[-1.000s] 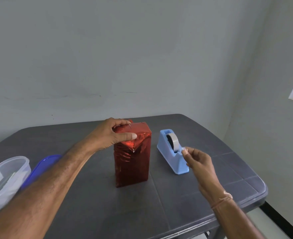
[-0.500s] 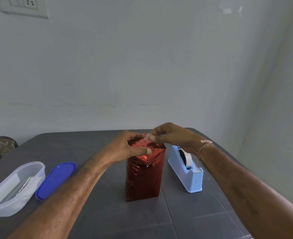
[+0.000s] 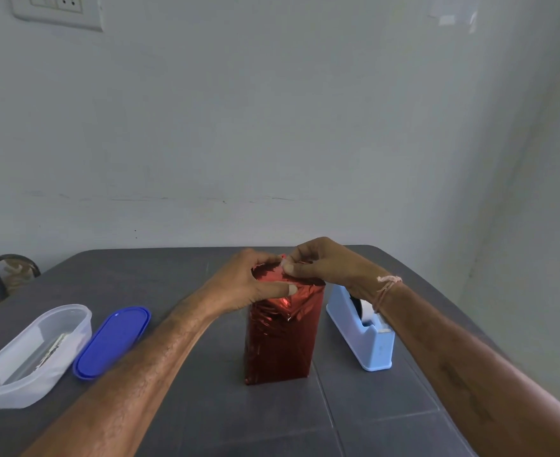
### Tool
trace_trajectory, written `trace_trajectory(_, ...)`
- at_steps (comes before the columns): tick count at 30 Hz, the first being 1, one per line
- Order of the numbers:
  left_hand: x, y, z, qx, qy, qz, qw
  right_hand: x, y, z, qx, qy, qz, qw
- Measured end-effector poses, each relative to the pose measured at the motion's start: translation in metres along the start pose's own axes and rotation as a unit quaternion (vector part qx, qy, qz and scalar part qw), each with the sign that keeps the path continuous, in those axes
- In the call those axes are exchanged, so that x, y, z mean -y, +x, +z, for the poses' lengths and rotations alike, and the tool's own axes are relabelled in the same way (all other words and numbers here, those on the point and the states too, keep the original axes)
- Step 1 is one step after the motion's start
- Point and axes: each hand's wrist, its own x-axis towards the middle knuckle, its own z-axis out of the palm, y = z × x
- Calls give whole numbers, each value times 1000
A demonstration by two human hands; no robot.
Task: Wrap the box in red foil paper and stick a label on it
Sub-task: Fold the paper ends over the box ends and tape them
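Bare pale wall [image 3: 272, 110] behind a dark table [image 3: 133, 268]
A white switch plate [image 3: 57, 9] sits high on the left; soft even light.

Likely a plain home room: bare painted wall [image 3: 272, 127], switch-and-socket plate [image 3: 57, 9], dark table [image 3: 140, 272] with plastic food container [image 3: 34, 354].

The tall rectangular box [image 3: 280, 344], covered in shiny, crinkled red foil paper, stood upright on its small end near the middle of the dark grey table [image 3: 371, 423]. Its front face showed creases and slanting folds just below the top. The foil on top lay gathered and folded inward. The left hand [image 3: 245, 285] gripped the top, thumb across the front, and the right hand [image 3: 324, 265] pinched the foil there.
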Motion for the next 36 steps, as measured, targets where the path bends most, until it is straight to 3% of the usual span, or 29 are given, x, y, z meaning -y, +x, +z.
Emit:
trace_trajectory(15,-2,1,0,3,3,-15,1000,-11,0,5,-22,24,-38,999)
trace_trajectory(28,0,1,0,4,-5,-17,1000,-14,1,12,-15,153,1,988)
trace_trajectory(36,2,1,-1,8,7,-11,1000,-11,4,12,-12,162,33,986)
